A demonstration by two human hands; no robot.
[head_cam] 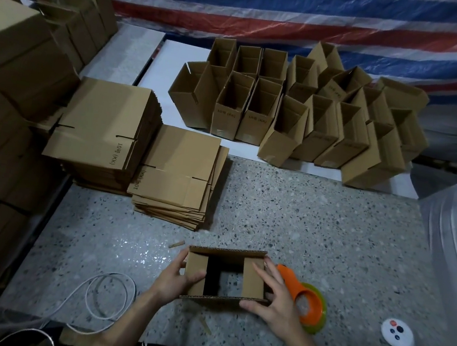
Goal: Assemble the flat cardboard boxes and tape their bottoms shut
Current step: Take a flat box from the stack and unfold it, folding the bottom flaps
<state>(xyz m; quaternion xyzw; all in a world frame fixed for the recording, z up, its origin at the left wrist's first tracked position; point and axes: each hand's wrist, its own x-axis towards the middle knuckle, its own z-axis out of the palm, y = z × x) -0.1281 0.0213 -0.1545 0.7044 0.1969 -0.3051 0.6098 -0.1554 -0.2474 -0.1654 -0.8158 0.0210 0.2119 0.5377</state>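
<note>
A small brown cardboard box (253, 280) stands opened up on the speckled floor in front of me, end flaps up. The two short flaps are folded inward over a dark gap. My left hand (175, 277) grips its left side, thumb pressing the left flap. My right hand (277, 298) holds its right side, fingers spread over the right flap and near edge. An orange and green tape dispenser (309, 304) lies on the floor just right of the box, partly behind my right hand. Two stacks of flat boxes (176, 174) lie ahead to the left.
Several assembled open boxes (301, 115) stand in rows on a white board at the back. Tall bundles of cardboard (7, 103) fill the left side. A white cable loop (106, 296) lies near left, a white controller (399, 343) near right, and plastic-wrapped bulk (456, 246) at right.
</note>
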